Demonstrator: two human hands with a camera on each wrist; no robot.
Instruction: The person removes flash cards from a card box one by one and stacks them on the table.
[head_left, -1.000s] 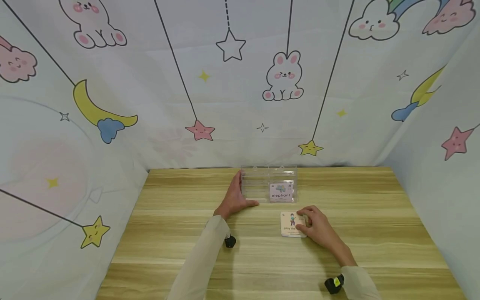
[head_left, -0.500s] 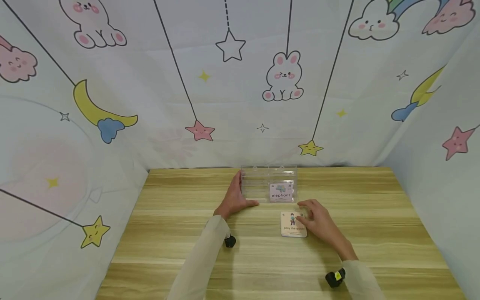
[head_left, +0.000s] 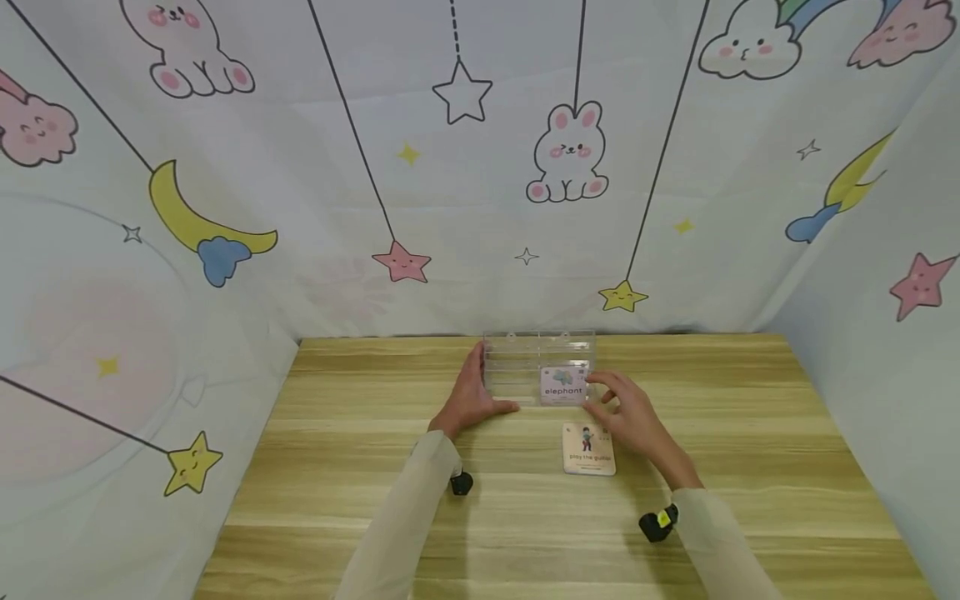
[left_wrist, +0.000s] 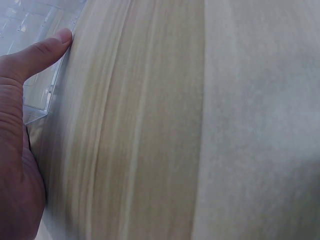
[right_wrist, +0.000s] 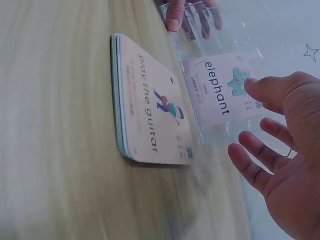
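Observation:
A clear plastic card rack (head_left: 512, 377) stands near the back edge of the table, with rows of slots in two columns. My left hand (head_left: 467, 402) grips its left side, thumb across the front bottom edge and fingers behind. An "elephant" card (head_left: 561, 383) stands in the rack's lower right slot. My right hand (head_left: 632, 417) is at the rack's right end, fingers apart and loosely bent, one fingertip overlapping the elephant card in the right wrist view. In front lies a square stack of cards (right_wrist: 160, 107), a "play the guitar" card with a guitar player on top.
The wooden table (head_left: 525, 533) runs up to a white curtain (head_left: 480, 192) printed with stars, rabbits and clouds. Curtain also hangs at the left and right sides. Small black devices are strapped at both wrists.
My right hand has moved from the guitar card stack forward to the rack's right end, beside the elephant card. The stack lies where it was. My left hand keeps its grip on the rack.

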